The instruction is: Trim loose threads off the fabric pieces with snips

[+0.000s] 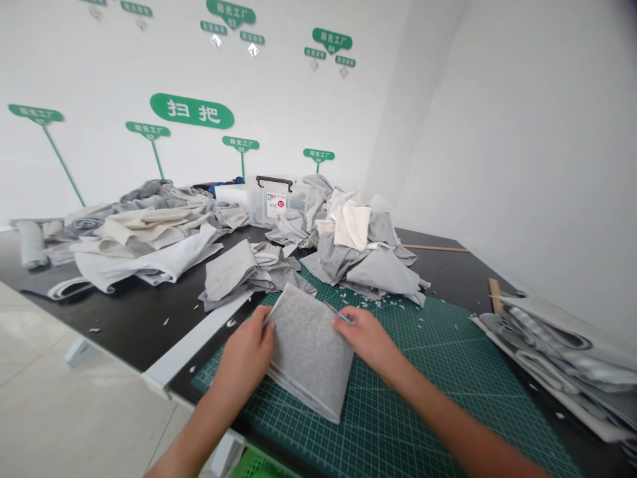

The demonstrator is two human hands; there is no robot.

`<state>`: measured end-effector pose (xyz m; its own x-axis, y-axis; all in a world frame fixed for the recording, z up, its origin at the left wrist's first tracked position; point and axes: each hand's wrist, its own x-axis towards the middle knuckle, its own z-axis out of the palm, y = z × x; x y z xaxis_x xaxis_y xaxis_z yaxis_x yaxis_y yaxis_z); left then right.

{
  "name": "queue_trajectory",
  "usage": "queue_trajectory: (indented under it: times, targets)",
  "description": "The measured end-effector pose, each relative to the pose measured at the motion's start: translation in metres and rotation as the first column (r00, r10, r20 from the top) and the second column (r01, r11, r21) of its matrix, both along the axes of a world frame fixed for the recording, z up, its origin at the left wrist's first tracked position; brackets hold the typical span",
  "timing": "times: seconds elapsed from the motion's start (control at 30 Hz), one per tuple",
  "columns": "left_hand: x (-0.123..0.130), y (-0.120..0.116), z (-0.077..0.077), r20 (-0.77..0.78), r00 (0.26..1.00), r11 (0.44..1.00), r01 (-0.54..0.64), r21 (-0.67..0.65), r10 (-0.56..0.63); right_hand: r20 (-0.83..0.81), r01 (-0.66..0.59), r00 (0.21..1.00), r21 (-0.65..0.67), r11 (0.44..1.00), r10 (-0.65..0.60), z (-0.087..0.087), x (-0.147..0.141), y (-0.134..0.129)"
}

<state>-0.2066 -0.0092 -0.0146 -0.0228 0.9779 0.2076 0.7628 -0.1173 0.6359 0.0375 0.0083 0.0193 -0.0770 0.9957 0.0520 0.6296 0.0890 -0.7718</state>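
Note:
A folded piece of grey felt-like cloth [311, 352] is held tilted above the green cutting mat [418, 392]. My left hand [249, 352] pinches its left edge between thumb and fingers. At the cloth's upper right edge, my right hand [365, 335] is closed, with the cloth's edge and a small blue tool [344, 318] at its fingertips; most of that tool is hidden. Just behind the cloth lies a small heap of folded grey cloths [231, 269].
Loose cloths are heaped on the black table [144, 332] at the left [144, 232] and back centre [351, 226]. Behind them stands a clear lidded box [256, 206]. Stacked grey cloths [562, 352] lie at the right, near a wooden strip [495, 295]. White scraps dot the mat.

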Motion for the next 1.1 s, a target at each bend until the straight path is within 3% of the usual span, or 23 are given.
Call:
queue_trajectory:
  times: [0.1, 0.2, 0.4, 0.5, 0.57, 0.63, 0.77, 0.83, 0.9, 0.97, 1.1]
  targets:
    - [0.0, -0.002, -0.004, -0.233, 0.972, 0.998, -0.029, 0.053, 0.04, 0.024, 0.048, 0.999, -0.166, 0.985, -0.044, -0.021, 0.019, -0.006]
    - [0.002, -0.004, -0.006, -0.284, 0.955, 0.995, -0.067, 0.073, 0.085, 0.099, 0.088, 0.993, -0.225, 0.97, -0.067, -0.031, 0.029, -0.008]
    - [-0.007, -0.001, 0.0, -0.001, 1.0, 0.997, -0.021, -0.077, 0.021, 0.399, 0.099, 0.916, -0.138, 0.986, -0.036, -0.02, 0.04, -0.017]
    - [-0.013, 0.001, 0.006, 0.111, 0.994, 0.987, 0.012, -0.159, 0.006, 0.425, 0.076, 0.905, -0.147, 0.986, -0.006, -0.019, 0.047, -0.018]
    - [-0.014, 0.001, 0.012, 0.191, 0.981, 0.975, 0.077, -0.206, -0.037, 0.361, 0.073, 0.932, -0.175, 0.982, -0.004, -0.021, 0.05, -0.016]
    - [-0.013, -0.001, 0.02, 0.382, 0.922, 0.952, 0.169, -0.255, -0.061, 0.217, 0.061, 0.976, -0.232, 0.971, -0.009, -0.023, 0.052, -0.013]
    - [-0.01, -0.006, 0.028, 0.786, 0.611, 0.848, 0.362, -0.386, 0.096, -0.167, -0.074, 0.986, -0.401, 0.913, 0.006, -0.026, 0.052, -0.009]
    - [-0.011, -0.008, 0.027, 0.852, 0.505, 0.777, 0.479, -0.409, 0.137, -0.294, -0.125, 0.956, -0.447, 0.886, -0.013, -0.025, 0.052, -0.009]
    - [-0.013, -0.008, 0.025, 0.882, 0.456, 0.728, 0.563, -0.391, 0.121, -0.375, -0.168, 0.927, -0.479, 0.862, -0.028, -0.023, 0.051, -0.01]
    - [-0.014, -0.008, 0.023, 0.894, 0.436, 0.704, 0.602, -0.378, 0.107, -0.451, -0.227, 0.892, -0.484, 0.845, -0.02, -0.021, 0.052, -0.01]
    - [-0.013, -0.009, 0.025, 0.914, 0.381, 0.686, 0.627, -0.369, 0.143, -0.609, -0.305, 0.793, -0.393, 0.867, 0.003, -0.02, 0.051, -0.011]
